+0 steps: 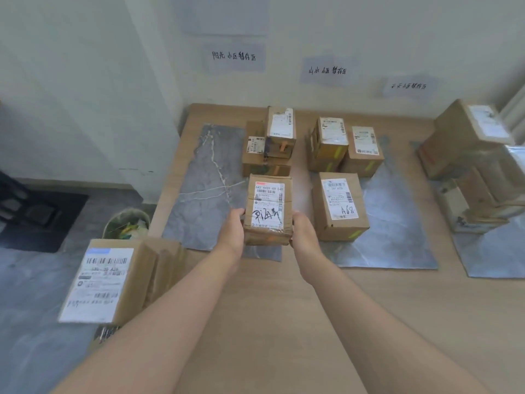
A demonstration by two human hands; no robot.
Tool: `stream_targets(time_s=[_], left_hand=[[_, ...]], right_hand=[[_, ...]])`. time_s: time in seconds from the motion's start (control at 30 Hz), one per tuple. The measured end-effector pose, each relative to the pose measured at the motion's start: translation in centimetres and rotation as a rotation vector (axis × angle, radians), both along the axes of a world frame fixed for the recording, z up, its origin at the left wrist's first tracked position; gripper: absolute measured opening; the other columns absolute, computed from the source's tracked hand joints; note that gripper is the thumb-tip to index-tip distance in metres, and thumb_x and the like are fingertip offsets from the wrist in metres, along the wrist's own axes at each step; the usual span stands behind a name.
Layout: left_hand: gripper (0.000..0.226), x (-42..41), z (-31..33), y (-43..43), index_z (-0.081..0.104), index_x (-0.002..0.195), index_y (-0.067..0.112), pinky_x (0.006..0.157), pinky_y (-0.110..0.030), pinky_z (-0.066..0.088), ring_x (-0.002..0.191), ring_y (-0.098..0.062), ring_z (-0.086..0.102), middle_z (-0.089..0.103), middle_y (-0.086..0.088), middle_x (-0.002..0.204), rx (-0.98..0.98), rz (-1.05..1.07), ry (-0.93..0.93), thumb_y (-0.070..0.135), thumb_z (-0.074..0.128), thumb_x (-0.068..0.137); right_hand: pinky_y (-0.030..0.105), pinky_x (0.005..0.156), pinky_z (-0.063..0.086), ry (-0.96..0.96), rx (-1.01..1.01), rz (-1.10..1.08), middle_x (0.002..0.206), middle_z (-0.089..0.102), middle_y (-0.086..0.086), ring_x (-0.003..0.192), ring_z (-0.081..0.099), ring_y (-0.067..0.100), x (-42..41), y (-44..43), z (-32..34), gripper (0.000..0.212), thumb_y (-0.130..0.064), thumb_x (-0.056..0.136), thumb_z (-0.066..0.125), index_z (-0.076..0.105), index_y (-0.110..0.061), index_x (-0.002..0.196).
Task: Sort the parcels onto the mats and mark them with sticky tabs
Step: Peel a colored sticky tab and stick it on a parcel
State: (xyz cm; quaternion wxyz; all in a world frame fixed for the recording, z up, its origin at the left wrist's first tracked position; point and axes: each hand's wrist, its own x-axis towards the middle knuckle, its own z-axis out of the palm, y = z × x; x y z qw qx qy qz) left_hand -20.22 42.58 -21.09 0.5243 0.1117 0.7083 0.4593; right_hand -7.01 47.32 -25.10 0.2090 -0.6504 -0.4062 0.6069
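I hold a small brown parcel (pixel 268 207) with a white shipping label between both hands, over the near right part of the left grey mat (pixel 204 177). My left hand (pixel 231 231) grips its left side and my right hand (pixel 304 233) grips its right side. An orange tab shows on the parcel's near face. Behind it a stack of parcels (pixel 270 143) with an orange tab sits at the back of the same mat. The middle mat (pixel 395 223) carries three parcels (pixel 338 206) with yellow-green tabs.
A right mat (pixel 488 257) holds larger boxes (pixel 468 149). A big labelled parcel (pixel 113 280) lies at the table's near left corner. A bin (pixel 126 224) stands on the floor left of the table. Paper signs (pixel 234 56) hang on the wall behind.
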Motion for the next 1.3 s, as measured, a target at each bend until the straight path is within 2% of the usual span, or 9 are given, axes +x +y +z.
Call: stream_targets(time_s=[0.23, 0.47, 0.53, 0.63, 0.73, 0.93, 1.07, 1.13, 1.3], left_hand=[[0.043, -0.7, -4.5, 3.4, 0.064, 0.079, 0.030, 0.066, -0.017, 0.042, 0.064, 0.006, 0.063, 0.068, 0.026, 0.060, -0.008, -0.015, -0.004, 0.027, 0.031, 0.106], [0.037, -1.6, -7.6, 4.2, 0.068, 0.108, 0.029, 0.060, -0.005, 0.045, 0.090, 0.002, 0.063, 0.074, 0.012, 0.103, 0.042, -0.116, 0.051, 0.031, 0.031, 0.106], [0.036, -1.7, -7.3, 3.8, 0.066, 0.113, 0.030, 0.076, -0.007, 0.046, 0.102, 0.002, 0.060, 0.070, 0.014, 0.112, 0.034, -0.123, 0.074, 0.039, 0.032, 0.105], [0.065, -1.9, -6.2, 2.7, 0.037, 0.153, 0.033, 0.121, -0.034, 0.027, 0.142, -0.007, 0.037, 0.039, 0.013, 0.156, 0.029, -0.120, 0.086, 0.058, 0.033, 0.094], [0.076, -1.8, -4.9, 1.6, 0.024, 0.158, 0.037, 0.124, -0.040, 0.020, 0.147, -0.008, 0.028, 0.027, 0.015, 0.162, 0.046, -0.094, 0.045, 0.067, 0.035, 0.089], [0.066, -0.7, 1.4, -2.0, 0.020, 0.160, 0.029, 0.124, -0.044, 0.019, 0.151, -0.013, 0.021, 0.020, 0.011, 0.165, 0.078, -0.076, 0.030, 0.059, 0.031, 0.102], [0.065, 0.4, 5.8, -5.9, 0.027, 0.157, 0.021, 0.124, -0.043, 0.021, 0.150, -0.018, 0.024, 0.026, 0.004, 0.163, 0.116, -0.073, 0.054, 0.057, 0.031, 0.103], [0.066, 0.8, 7.6, -8.0, 0.028, 0.157, 0.020, 0.124, -0.044, 0.021, 0.150, -0.020, 0.025, 0.027, 0.002, 0.163, 0.141, -0.087, 0.057, 0.058, 0.031, 0.103], [0.066, 1.8, 11.3, -13.4, 0.026, 0.157, 0.022, 0.123, -0.045, 0.021, 0.150, -0.024, 0.025, 0.027, 0.001, 0.164, 0.210, -0.110, 0.062, 0.058, 0.031, 0.103]], right_hand=[[0.043, 0.110, 0.045, 0.112, -0.054, -0.085, 0.117, 0.073, -0.012, 0.115, 0.064, 0.015, -1.6, 2.3, -4.2, 0.055, -0.062, 0.083, 0.035, 0.070, -0.035, 0.117], [0.039, 0.106, 0.048, 0.123, 0.034, -0.093, 0.117, 0.074, -0.009, 0.116, 0.066, 0.014, -2.6, 2.9, -6.6, 0.042, -0.038, 0.094, 0.037, 0.067, -0.030, 0.123], [0.038, 0.109, 0.045, 0.124, 0.052, -0.086, 0.122, 0.072, -0.014, 0.120, 0.063, 0.011, -2.5, 2.5, -6.6, 0.042, -0.041, 0.095, 0.037, 0.065, -0.035, 0.127], [0.037, 0.121, 0.028, 0.118, -0.014, -0.190, 0.145, 0.052, -0.023, 0.132, 0.045, 0.002, -2.0, 1.6, -4.9, 0.053, -0.051, 0.093, 0.042, 0.045, -0.048, 0.146], [0.030, 0.116, 0.027, 0.101, -0.014, -0.220, 0.142, 0.045, -0.018, 0.132, 0.040, 0.004, -1.0, 0.5, -2.6, 0.051, -0.041, 0.105, 0.038, 0.038, -0.037, 0.155], [0.041, 0.119, 0.035, 0.129, 0.051, -0.244, 0.135, 0.055, -0.011, 0.131, 0.049, 0.013, -0.6, -3.5, 2.6, 0.045, -0.046, 0.101, 0.043, 0.052, -0.032, 0.144], [0.039, 0.115, 0.039, 0.164, 0.115, -0.231, 0.102, 0.057, -0.024, 0.113, 0.053, 0.011, -0.2, -6.3, 6.7, 0.018, -0.037, 0.104, 0.041, 0.060, -0.036, 0.104], [0.038, 0.112, 0.041, 0.192, 0.149, -0.216, 0.095, 0.057, -0.026, 0.101, 0.056, 0.007, 0.1, -8.2, 9.1, 0.022, -0.035, 0.105, 0.041, 0.058, -0.037, 0.091], [0.040, 0.110, 0.043, 0.213, 0.218, -0.188, 0.094, 0.061, -0.021, 0.094, 0.056, 0.002, 1.6, -13.9, 14.0, 0.024, -0.037, 0.104, 0.042, 0.060, -0.037, 0.088]])
